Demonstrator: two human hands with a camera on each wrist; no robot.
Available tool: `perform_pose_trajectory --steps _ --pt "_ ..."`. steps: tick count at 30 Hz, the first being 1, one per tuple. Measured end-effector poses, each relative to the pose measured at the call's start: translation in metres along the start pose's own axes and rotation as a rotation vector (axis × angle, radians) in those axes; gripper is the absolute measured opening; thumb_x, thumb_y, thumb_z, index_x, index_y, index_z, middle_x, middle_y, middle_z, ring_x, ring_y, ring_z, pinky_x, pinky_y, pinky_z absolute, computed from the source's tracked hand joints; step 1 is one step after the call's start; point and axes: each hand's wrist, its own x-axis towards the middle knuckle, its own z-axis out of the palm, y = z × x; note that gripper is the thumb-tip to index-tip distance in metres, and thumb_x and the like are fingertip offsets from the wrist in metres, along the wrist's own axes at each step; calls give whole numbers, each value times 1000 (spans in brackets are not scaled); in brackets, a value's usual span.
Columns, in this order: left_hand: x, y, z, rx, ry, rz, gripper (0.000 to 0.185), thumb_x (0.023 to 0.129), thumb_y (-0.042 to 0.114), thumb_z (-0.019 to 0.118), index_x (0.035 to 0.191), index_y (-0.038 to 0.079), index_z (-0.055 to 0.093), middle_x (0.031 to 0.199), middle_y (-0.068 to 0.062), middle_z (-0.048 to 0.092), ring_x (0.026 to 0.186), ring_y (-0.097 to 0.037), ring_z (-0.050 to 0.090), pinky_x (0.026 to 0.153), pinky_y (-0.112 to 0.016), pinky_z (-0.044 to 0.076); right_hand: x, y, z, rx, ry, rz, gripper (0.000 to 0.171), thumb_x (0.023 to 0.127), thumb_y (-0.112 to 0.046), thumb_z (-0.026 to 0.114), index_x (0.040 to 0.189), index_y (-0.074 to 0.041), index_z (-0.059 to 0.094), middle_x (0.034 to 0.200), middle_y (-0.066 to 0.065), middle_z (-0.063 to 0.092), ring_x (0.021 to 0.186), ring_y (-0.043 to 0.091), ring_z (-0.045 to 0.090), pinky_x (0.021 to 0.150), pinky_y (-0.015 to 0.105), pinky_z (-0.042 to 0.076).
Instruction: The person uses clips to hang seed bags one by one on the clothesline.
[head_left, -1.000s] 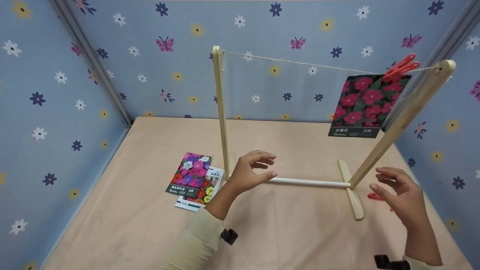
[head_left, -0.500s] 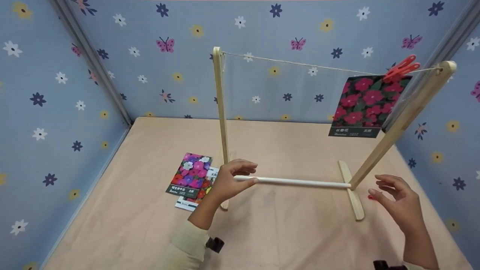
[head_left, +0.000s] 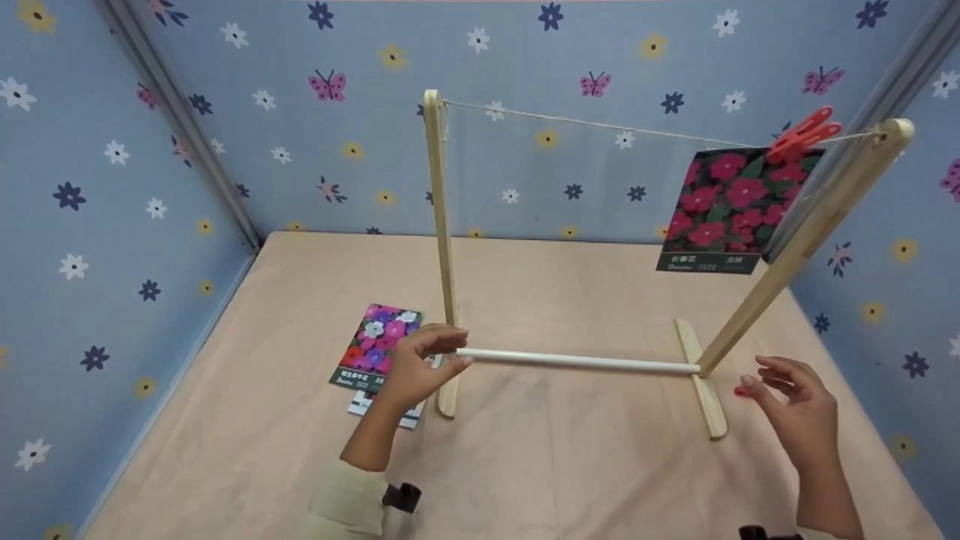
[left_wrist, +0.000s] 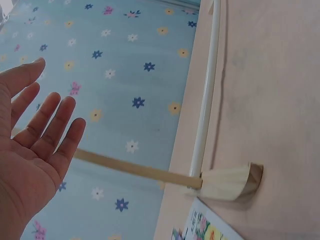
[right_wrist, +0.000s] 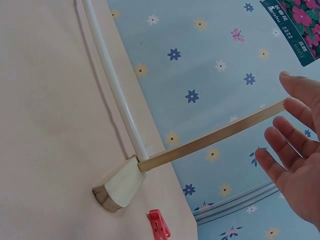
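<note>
My left hand [head_left: 416, 367], fingers relaxed and holding nothing, hovers over two flower-picture seed packets at the left. The upper packet [head_left: 371, 352] partly covers the lower one [left_wrist: 207, 225], and my hand hides some of both. At the right, my right hand [head_left: 799, 409] is raised with loosely bent fingers and nothing in them. Near it on the table lies a red clothespin [right_wrist: 158, 225], mostly hidden behind the hand in the head view. Another seed packet [head_left: 731, 202], with pink flowers, hangs from a string [head_left: 585, 121] by a red clothespin [head_left: 802, 136].
A wooden stand holds the string between a left post [head_left: 439, 202] and a leaning right post [head_left: 817, 232]. A white rod [head_left: 577, 360] joins their feet, including the right foot [head_left: 711, 409]. Flower-patterned walls [head_left: 525, 172] enclose the cloth-covered table [head_left: 555, 465].
My left hand has moved left, from above the white rod to over the packets. The right hand has shifted slightly down and left. The hanging packet stays in place.
</note>
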Motion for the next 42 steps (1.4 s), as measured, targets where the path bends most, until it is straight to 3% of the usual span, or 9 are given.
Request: perform_pose_trajectory --steps 5,10,18,22,27,31,36,42 --pt "-7 -12 -17 -12 69 -25 35 78 6 82 110 3 72 106 -9 69 99 -24 67 88 -45 54 -2 8 -1 -25 24 51 32 86 -5 74 117 0 67 106 -9 59 95 1 56 85 8 42" --pt "-14 -17 -29 -10 112 -55 36 77 5 82 111 5 71 108 -5 70 101 -25 67 90 -43 53 -3 13 -2 -23 48 86 32 85 -6 75 116 -1 68 105 -9 60 93 2 58 84 8 43" --pt "-22 -22 -47 -15 210 -128 39 75 4 84 112 2 70 109 -13 69 101 -28 66 93 -39 52 -3 22 -4 -66 85 129 31 87 -11 75 116 -3 69 103 -8 61 92 0 57 81 8 45" --pt "-27 -15 -55 2 261 -152 38 77 1 82 112 -2 69 110 -16 68 103 -33 64 94 -44 50 -4 27 -7 -84 105 166 31 88 -14 73 117 -2 68 104 -6 60 91 -3 56 78 6 45" --pt "-31 -1 -62 3 296 -167 33 81 -1 77 112 -6 68 109 -16 68 103 -35 64 94 -43 50 -4 32 -10 -76 134 223 32 89 -16 72 118 -1 67 103 -9 59 88 -2 57 64 8 47" --pt "-34 -3 -69 -3 328 -165 33 82 0 77 112 -8 66 109 -18 68 101 -31 66 94 -46 50 -4 37 -13 -65 145 271 34 90 -20 72 119 -3 68 102 -12 58 88 -2 56 70 8 46" --pt "-36 -15 -79 -2 369 -171 35 82 1 77 114 -8 66 109 -18 68 100 -27 66 93 -49 49 -4 43 -16 -25 178 302 34 89 -21 73 118 -3 69 102 -13 59 90 -1 57 76 6 44" --pt "-39 -46 -92 -44 441 -250 36 81 6 79 114 -2 68 110 -12 68 103 -29 64 93 -35 51 -4 52 -18 32 229 388 32 88 -23 73 115 -5 70 98 -15 62 90 0 57 72 5 45"
